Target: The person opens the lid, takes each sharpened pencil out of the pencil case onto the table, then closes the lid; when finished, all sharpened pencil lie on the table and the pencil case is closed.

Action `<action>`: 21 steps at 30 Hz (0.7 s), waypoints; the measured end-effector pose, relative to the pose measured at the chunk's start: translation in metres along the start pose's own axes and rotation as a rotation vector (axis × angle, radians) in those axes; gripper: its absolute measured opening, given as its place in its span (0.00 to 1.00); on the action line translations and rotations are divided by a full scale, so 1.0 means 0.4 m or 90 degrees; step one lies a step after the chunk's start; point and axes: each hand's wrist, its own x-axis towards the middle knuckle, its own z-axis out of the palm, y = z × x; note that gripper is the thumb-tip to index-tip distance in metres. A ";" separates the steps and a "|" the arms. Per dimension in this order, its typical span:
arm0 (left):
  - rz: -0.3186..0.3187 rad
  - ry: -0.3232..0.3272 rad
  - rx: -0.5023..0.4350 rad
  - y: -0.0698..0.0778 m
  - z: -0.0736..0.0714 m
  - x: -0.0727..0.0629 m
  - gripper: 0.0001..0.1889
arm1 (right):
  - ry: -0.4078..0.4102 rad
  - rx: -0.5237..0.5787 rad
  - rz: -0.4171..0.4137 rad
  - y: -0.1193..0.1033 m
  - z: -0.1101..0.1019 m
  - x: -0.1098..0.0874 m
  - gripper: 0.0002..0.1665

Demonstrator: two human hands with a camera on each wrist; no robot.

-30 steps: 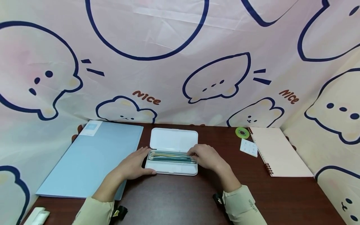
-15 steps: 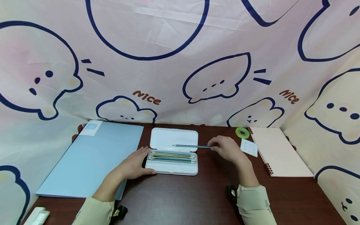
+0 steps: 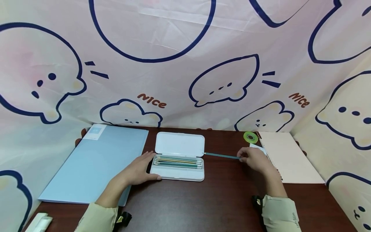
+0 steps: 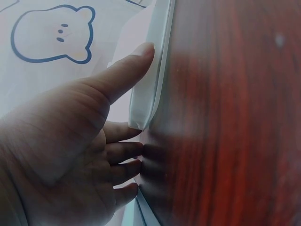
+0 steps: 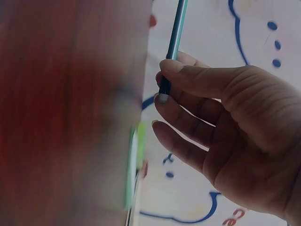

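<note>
In the head view, a white pencil case (image 3: 180, 174) lies with its lid (image 3: 179, 144) folded back, several green and yellowish pencils (image 3: 177, 162) inside it. My left hand (image 3: 137, 169) holds the case's left end, thumb at the front side and fingers toward the back corner. In the left wrist view, the thumb (image 4: 129, 70) lies against the case's side wall. My right hand (image 3: 254, 158), to the right of the case, pinches one green pencil (image 3: 221, 156) near its eraser end. The right wrist view shows that pencil (image 5: 177, 35) between thumb and fingers; its point extends toward the case.
A large blue folder (image 3: 98, 164) lies on the left of the brown table (image 3: 185, 206). At the right are a spiral notebook (image 3: 292, 158), a green round item (image 3: 250, 137) and a partly covered white card (image 3: 257, 147). White objects (image 3: 39, 223) sit near the front left.
My right hand has lifted one pencil out of the open case and carried it right, its far end now beside the lid. The left hand has stayed on the case.
</note>
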 end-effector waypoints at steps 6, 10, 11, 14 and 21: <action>-0.002 0.001 0.004 -0.002 0.003 0.003 0.55 | -0.006 -0.008 0.026 0.045 -0.011 -0.018 0.07; -0.002 0.000 0.004 -0.001 0.003 0.004 0.54 | -0.017 -0.003 0.029 0.053 -0.015 -0.020 0.08; -0.003 0.000 0.004 0.000 0.003 0.005 0.54 | -0.021 -0.003 0.030 0.053 -0.016 -0.020 0.08; -0.003 0.001 0.004 0.001 0.002 0.005 0.54 | -0.040 0.002 0.046 0.055 -0.014 -0.019 0.08; 0.001 0.003 0.008 0.000 0.005 0.005 0.54 | -0.074 0.010 0.071 0.051 -0.003 -0.012 0.08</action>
